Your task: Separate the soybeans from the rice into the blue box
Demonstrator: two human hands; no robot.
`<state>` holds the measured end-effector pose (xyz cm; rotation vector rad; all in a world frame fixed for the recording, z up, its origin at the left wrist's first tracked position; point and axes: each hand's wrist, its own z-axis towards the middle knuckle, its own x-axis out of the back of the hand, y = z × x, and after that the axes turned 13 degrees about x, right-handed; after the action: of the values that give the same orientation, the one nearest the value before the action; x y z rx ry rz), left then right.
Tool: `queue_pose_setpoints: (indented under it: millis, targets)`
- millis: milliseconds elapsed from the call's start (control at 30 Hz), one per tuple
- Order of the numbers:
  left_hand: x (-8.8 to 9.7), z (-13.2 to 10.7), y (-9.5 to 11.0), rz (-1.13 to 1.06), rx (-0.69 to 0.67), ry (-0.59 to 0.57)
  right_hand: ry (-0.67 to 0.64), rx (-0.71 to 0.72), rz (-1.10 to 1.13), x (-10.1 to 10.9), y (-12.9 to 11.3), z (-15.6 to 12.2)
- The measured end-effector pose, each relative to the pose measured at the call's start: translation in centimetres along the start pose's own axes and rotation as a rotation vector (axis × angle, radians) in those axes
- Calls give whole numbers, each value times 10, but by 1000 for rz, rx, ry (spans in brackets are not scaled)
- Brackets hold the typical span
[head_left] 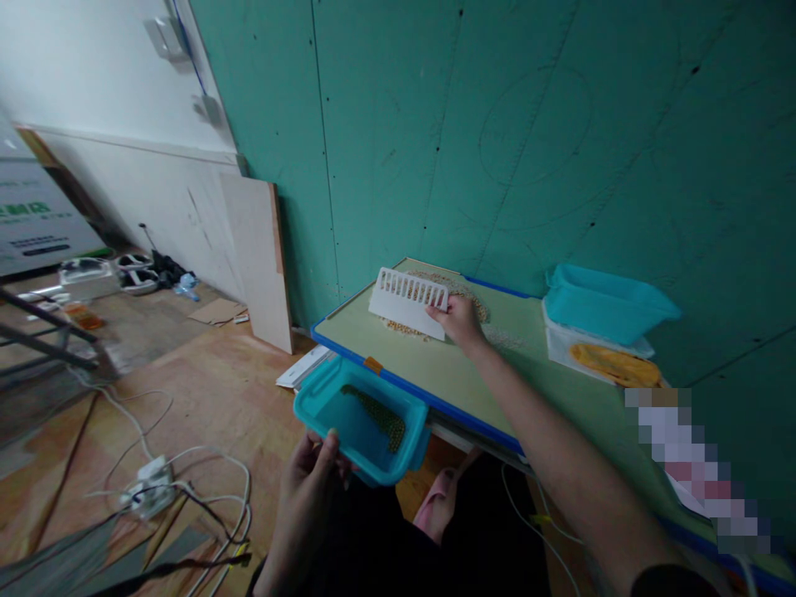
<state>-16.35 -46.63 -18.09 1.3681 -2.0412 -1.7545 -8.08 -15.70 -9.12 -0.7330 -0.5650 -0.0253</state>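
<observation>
My right hand [458, 320] reaches across the green table [448, 373] and grips the right end of a white slotted plastic scraper [407, 302]. The scraper stands tilted over a spread of small tan beans [463, 292] near the table's far edge. My left hand [311, 477] holds the near rim of a teal plastic tub [361, 419] below the table's blue front edge, thumb over the rim. A strip of small greenish beans [381, 416] lies inside the tub.
A second teal tub [606, 303] sits at the table's back right, with a yellow object [614, 365] on a white sheet in front of it. A power strip and cables [152, 489] lie on the wooden floor at left. A board [261, 261] leans against the teal wall.
</observation>
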Motion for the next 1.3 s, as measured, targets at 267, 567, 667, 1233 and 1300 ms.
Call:
queue_pose_setpoints:
  millis: [267,567,667,1233,1300]
  targets:
    - [5,3,-4,13,-21,-14,26,-4,-14,3,-3,1]
    - [5,4,-5,4,-27,-24,28,-32,97,1,3,3]
    - [3,2,-3,7,-15,-10,46,-19,81,2,4,4]
    - [2,1,-1,47,-40,-3,40,-64,110,4,5,5]
    - [3,2,-2,58,-36,1,26,-68,118,4,4,4]
